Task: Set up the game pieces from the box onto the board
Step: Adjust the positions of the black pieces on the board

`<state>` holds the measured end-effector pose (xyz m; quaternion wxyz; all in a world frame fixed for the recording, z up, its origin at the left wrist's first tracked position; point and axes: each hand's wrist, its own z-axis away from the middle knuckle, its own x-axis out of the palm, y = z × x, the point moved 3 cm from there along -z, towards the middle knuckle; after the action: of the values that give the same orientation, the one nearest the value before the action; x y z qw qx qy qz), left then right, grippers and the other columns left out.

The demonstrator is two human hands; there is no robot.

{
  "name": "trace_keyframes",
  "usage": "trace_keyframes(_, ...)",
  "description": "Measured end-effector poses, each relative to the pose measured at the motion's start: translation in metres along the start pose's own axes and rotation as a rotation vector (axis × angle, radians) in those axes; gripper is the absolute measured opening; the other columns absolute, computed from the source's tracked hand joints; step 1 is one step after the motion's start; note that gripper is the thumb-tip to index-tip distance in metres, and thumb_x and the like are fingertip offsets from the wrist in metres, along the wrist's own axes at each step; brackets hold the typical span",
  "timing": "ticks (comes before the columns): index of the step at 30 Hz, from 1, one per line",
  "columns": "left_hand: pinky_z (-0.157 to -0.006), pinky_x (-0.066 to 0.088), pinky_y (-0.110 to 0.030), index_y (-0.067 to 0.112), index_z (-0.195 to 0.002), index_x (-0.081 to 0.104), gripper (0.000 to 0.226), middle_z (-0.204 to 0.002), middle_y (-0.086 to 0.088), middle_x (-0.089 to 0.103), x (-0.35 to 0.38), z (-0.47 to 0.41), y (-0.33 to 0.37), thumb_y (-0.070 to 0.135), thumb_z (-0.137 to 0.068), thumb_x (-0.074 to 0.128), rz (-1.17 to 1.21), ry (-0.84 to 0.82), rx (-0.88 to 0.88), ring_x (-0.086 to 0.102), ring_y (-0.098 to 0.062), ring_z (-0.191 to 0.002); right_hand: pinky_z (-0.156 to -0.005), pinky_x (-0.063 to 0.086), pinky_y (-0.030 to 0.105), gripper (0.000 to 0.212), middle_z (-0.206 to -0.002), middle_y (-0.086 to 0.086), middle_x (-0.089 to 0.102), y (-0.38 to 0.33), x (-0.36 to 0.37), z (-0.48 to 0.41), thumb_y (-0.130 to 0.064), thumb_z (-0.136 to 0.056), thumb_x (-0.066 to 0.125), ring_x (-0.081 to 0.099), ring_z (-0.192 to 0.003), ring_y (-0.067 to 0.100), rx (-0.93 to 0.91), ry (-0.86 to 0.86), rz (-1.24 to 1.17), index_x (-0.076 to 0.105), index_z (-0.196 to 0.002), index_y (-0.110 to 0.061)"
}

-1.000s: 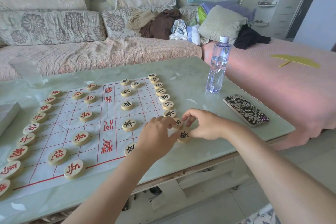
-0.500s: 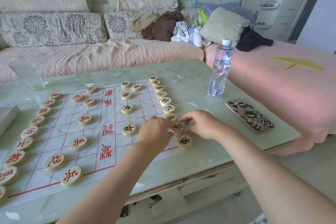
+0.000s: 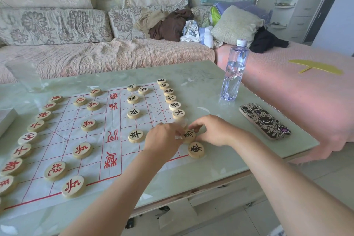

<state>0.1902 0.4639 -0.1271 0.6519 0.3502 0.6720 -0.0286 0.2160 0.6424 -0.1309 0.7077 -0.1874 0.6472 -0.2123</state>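
Note:
A white cloth board (image 3: 115,140) with red grid lines lies on the table. Round wooden pieces with red characters line its left side and pieces with black characters its right side. My left hand (image 3: 162,140) and my right hand (image 3: 214,130) meet at the board's near right edge, both pinching one black-marked piece (image 3: 188,135) from either side. Another black-marked piece (image 3: 195,149) sits just in front of it at the board's corner. My left hand hides whatever lies under it.
A water bottle (image 3: 234,71) stands at the table's right back. A patterned phone (image 3: 265,120) lies near the right edge. A white box (image 3: 6,120) shows at the far left. A sofa with cushions and clothes runs behind the glass table (image 3: 201,86).
Both hands stay at the same spot on the right column, fingers shifting slightly around the black-marked piece. The near corner piece now lies free of my fingers. The camera has moved a little.

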Motion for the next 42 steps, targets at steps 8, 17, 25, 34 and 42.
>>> trace_keyframes(8,-0.079,0.046,-0.028,0.036,-0.105,0.064,0.022,-0.099,0.018,0.067,-0.007,-0.008,-0.009,0.03,-0.084,0.064,0.02,0.034,-0.024,0.057,-0.011,-0.098,-0.057,0.046,0.021,0.052,-0.111,-0.017,0.065,-0.001,-0.007,0.0,-0.003,-0.088,0.051,0.051,-0.063,0.0,0.059,0.021,-0.003,0.06,-0.13,-0.032)
trace_keyframes(17,-0.084,0.051,-0.033,0.034,-0.105,0.065,0.022,-0.107,0.012,0.067,-0.007,-0.042,-0.018,0.026,-0.084,0.064,-0.042,-0.032,-0.113,0.061,-0.015,-0.104,-0.086,0.051,0.03,0.026,-0.105,-0.013,0.068,-0.01,-0.006,-0.025,-0.024,-0.092,0.065,0.063,-0.095,0.013,0.061,0.168,-0.054,0.07,-0.116,-0.033)
trace_keyframes(25,-0.083,0.05,-0.03,0.033,-0.109,0.063,0.028,-0.101,0.014,0.07,0.001,-0.053,-0.019,0.026,-0.082,0.066,-0.035,-0.05,-0.097,0.061,-0.014,-0.102,-0.067,0.04,0.017,0.03,-0.104,-0.013,0.069,-0.009,-0.003,-0.037,-0.024,-0.087,0.072,0.051,-0.068,-0.005,0.035,0.105,-0.054,0.071,-0.117,-0.032)
trace_keyframes(34,-0.083,0.05,-0.03,0.031,-0.108,0.066,0.027,-0.101,0.014,0.069,0.002,-0.054,-0.019,0.029,-0.081,0.071,0.024,-0.063,-0.087,0.061,-0.013,-0.099,-0.058,0.035,0.012,0.038,-0.106,-0.013,0.067,-0.006,-0.005,-0.039,-0.03,-0.085,0.076,0.05,-0.064,-0.003,0.068,0.054,-0.066,0.069,-0.122,-0.032)
trace_keyframes(42,-0.073,0.046,-0.028,0.031,-0.118,0.058,0.033,-0.104,0.015,0.066,-0.01,-0.063,-0.031,0.025,-0.086,0.064,0.004,-0.021,-0.109,0.06,-0.015,-0.1,-0.088,0.048,0.026,0.037,-0.115,-0.009,0.067,-0.001,-0.012,-0.045,-0.018,-0.092,0.053,0.061,-0.104,0.013,0.149,0.176,-0.087,0.065,-0.124,-0.03)
